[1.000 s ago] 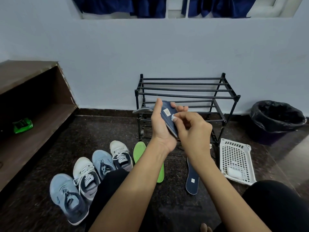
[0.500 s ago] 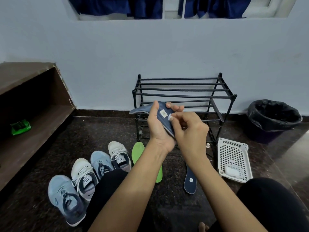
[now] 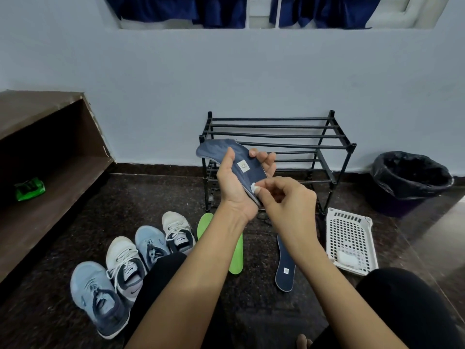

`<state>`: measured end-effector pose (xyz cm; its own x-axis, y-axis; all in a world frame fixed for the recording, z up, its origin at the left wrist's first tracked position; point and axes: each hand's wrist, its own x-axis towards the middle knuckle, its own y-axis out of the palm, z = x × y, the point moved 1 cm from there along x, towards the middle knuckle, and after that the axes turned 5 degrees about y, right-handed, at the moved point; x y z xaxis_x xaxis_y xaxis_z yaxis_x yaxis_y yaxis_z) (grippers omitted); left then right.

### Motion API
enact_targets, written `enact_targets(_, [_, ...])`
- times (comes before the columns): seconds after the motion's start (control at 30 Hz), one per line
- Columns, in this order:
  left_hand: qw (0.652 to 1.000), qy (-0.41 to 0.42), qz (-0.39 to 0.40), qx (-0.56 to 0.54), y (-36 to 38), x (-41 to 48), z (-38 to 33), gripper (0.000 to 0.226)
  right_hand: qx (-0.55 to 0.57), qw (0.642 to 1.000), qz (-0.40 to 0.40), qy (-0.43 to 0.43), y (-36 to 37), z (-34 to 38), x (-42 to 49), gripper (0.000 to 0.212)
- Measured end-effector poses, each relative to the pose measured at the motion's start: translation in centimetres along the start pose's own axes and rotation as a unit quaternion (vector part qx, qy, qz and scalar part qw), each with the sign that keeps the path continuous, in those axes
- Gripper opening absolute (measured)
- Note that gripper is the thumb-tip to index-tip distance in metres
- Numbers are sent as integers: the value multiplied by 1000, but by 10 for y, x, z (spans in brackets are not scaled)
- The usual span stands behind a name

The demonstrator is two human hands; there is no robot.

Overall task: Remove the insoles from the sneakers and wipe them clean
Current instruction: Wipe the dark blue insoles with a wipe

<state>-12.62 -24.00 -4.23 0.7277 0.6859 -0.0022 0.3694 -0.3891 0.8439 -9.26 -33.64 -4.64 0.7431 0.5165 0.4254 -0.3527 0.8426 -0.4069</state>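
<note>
My left hand [image 3: 232, 182] grips a dark blue insole [image 3: 230, 154] with a small white label, held up in front of the shoe rack. My right hand [image 3: 286, 200] pinches a small white wipe [image 3: 255, 186] against the insole's lower end. On the dark floor lie a green insole [image 3: 235, 255], partly hidden by my left arm, and a second dark blue insole [image 3: 285, 270]. Several sneakers [image 3: 125, 263], light blue and white-grey, stand in a row at the lower left.
A black metal shoe rack [image 3: 276, 137] stands against the wall. A white perforated basket [image 3: 349, 243] holding white wipes lies to the right, a black-lined bin [image 3: 412, 180] beyond it. A brown wooden shelf [image 3: 50, 177] with a green packet [image 3: 29, 188] is on the left.
My right hand has slid the white wipe down the insole from beside the label to its lower end. My left hand keeps its grip on the insole.
</note>
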Motion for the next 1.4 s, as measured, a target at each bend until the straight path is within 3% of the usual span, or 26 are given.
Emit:
enact_targets(0.13, [1000, -1, -5, 4, 3, -5, 2, 49, -56, 986, -100, -118, 10, -3, 1, 5])
enact_targets(0.27, [1000, -18, 18, -12, 6, -12, 1, 46, -68, 974, -139, -165, 6, -2, 10, 4])
enact_targets(0.33, [1000, -20, 20, -11, 4, -11, 0, 45, -54, 982, -111, -140, 3, 0, 13, 5])
enact_targets(0.5, [998, 10, 16, -60, -2, -2, -14, 43, 1, 999, 47, -10, 0, 8, 2, 8])
enact_targets(0.63, [998, 6, 30, -46, -4, 0, -19, 43, 15, 996, 87, 13, -2, 13, -2, 11])
enact_targets(0.83, [999, -10, 34, -28, 1, -1, -16, 44, 39, 997, 59, 14, -1, 17, -7, 8])
enact_targets(0.97, [999, -34, 37, -2, 3, -6, -3, 44, -9, 997, -8, -75, 2, 20, 5, 8])
enact_targets(1.03, [999, -34, 33, -2, 4, -4, -3, 45, -20, 996, -3, -90, 2, 19, 7, 9])
enact_targets(1.17, [998, -46, 39, -10, 1, 1, -7, 46, 13, 998, 58, -24, -7, 15, -1, 11])
enact_targets(1.4, [997, -58, 57, -16, 1, 3, -3, 48, 53, 995, 85, 23, -14, 13, -7, 12])
